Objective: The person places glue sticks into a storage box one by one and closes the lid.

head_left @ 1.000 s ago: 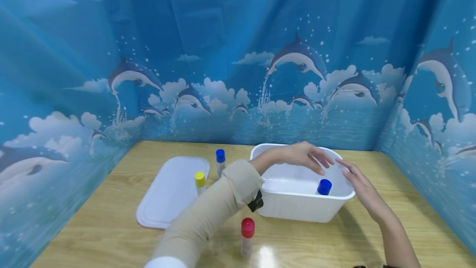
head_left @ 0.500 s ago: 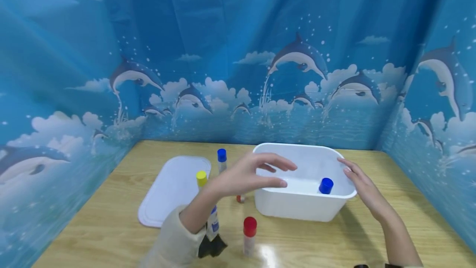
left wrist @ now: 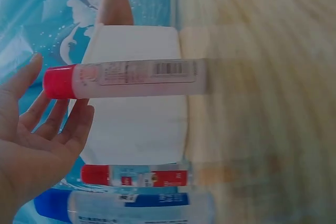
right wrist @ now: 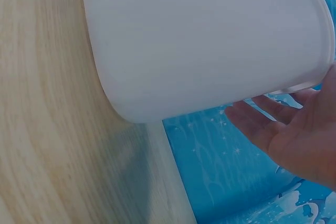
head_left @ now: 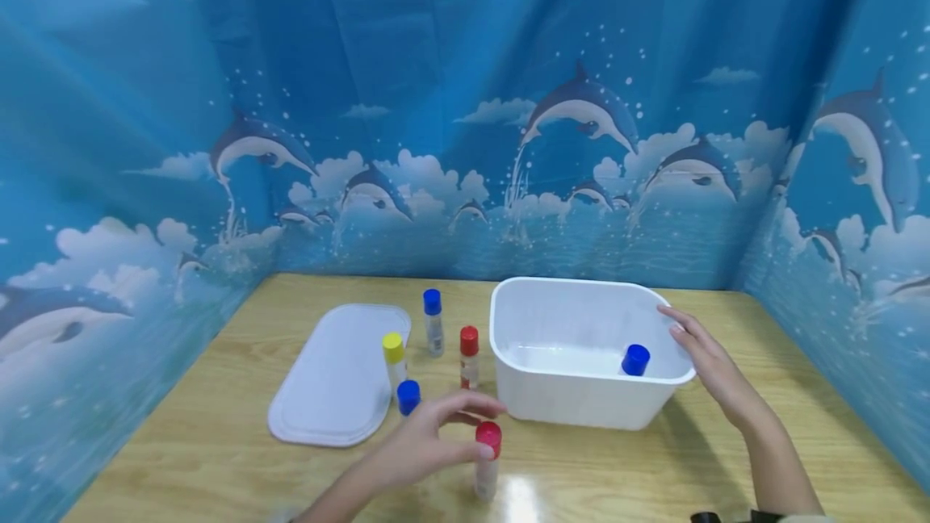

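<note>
A glue stick with a red cap [head_left: 487, 470] stands upright at the table's front. My left hand [head_left: 432, 442] is spread around its cap, thumb on the near side and fingers beyond. In the left wrist view that same glue stick [left wrist: 139, 80] crosses in front of the hand [left wrist: 44, 135], whose fingers are apart. My right hand [head_left: 708, 361] rests with extended fingers on the right rim of a white plastic bin [head_left: 574, 402]. Inside the bin is a blue-capped glue stick [head_left: 635, 360], its lower part hidden by the front wall. The right wrist view shows the hand [right wrist: 294, 129] beside the bin's wall.
Left of the bin stand a smaller red-capped glue stick [head_left: 469, 355], a blue-capped one [head_left: 433, 321], a yellow-capped one [head_left: 394, 361] and another with a blue cap [head_left: 408, 397], partly hidden by my left hand. A white lid [head_left: 334, 378] lies flat on the table at left.
My left hand has withdrawn from over the bin, moving left and towards the front, down to the red-capped glue stick. The right hand has stayed on the bin's rim.
</note>
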{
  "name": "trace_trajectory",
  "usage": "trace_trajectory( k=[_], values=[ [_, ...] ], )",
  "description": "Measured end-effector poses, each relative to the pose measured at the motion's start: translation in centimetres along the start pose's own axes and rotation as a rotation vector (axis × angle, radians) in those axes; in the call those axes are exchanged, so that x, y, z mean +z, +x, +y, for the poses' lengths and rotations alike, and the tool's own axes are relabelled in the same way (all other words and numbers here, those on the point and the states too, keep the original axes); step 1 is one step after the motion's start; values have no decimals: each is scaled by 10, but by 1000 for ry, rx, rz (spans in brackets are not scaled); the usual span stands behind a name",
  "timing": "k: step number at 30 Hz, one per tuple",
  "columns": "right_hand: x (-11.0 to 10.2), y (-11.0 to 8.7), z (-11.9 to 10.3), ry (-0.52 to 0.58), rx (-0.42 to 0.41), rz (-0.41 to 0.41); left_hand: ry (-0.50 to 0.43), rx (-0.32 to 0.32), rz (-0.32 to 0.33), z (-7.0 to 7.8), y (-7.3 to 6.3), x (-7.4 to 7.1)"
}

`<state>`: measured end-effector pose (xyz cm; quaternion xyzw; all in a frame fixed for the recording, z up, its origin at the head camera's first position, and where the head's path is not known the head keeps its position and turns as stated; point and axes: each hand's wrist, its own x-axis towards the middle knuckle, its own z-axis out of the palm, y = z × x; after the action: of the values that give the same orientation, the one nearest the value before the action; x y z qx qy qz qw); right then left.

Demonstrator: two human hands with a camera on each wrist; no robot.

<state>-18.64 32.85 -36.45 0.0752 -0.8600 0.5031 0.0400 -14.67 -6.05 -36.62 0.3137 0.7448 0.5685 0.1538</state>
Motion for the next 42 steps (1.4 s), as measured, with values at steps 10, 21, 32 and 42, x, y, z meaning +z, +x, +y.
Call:
trace_trajectory(
  k=[10,21,32,42],
  values=[
    [-1,2,1,61,3,-23,-99,50,64,-24,-7,9],
    [0,3,0,56,4,-24,-109,-1,81,-8,2,12],
    [-1,2,0,3,5,-11,-69,151,99,39,38,12],
    [-1,3,3,48,11,-28,-11,256,144,74,72,15]
  ],
)
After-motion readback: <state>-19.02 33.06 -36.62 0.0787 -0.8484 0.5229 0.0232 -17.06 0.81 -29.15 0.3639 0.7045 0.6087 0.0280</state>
